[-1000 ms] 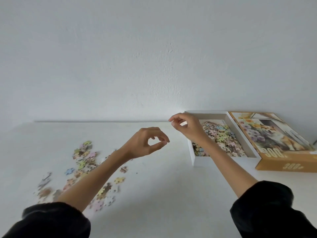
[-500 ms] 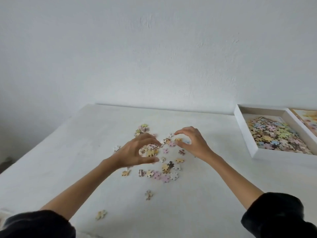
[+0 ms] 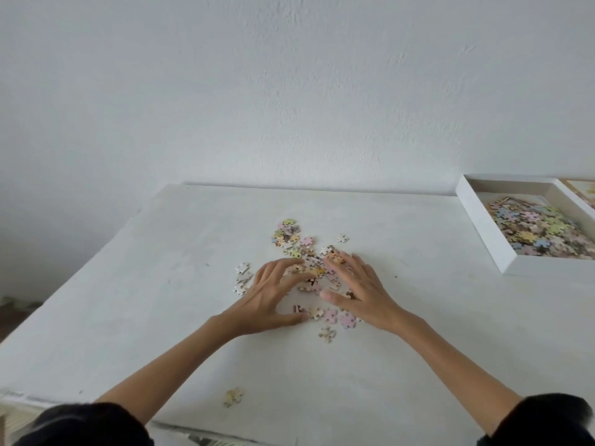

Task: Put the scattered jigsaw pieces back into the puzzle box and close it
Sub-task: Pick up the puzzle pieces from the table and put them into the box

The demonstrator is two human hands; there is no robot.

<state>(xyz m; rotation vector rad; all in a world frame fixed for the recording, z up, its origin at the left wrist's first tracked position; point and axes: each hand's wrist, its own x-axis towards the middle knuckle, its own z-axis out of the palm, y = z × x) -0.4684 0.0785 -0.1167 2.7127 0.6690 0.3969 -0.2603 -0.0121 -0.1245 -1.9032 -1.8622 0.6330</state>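
Scattered pastel jigsaw pieces [image 3: 291, 236] lie in a loose heap at the middle of the white table [image 3: 161, 284]. My left hand [image 3: 270, 294] lies flat on the heap's left side, fingers spread and straight. My right hand [image 3: 360, 288] lies flat on its right side, fingers spread over the pieces, thumb pointing toward the left hand. Neither hand holds a piece. The open white puzzle box [image 3: 476, 220] stands at the far right, holding several pieces. A sliver of the printed lid [image 3: 584, 191] shows beyond it at the frame's edge.
A lone piece [image 3: 234, 395] lies near the table's front edge, and another [image 3: 343, 238] sits just right of the heap. The table's left edge drops off to the floor [image 3: 16, 313]. A white wall stands right behind the table.
Both hands came away from the box, moved left over the heap and dropped flat onto it with fingers spread. My view swung left, leaving box and lid at the right edge.
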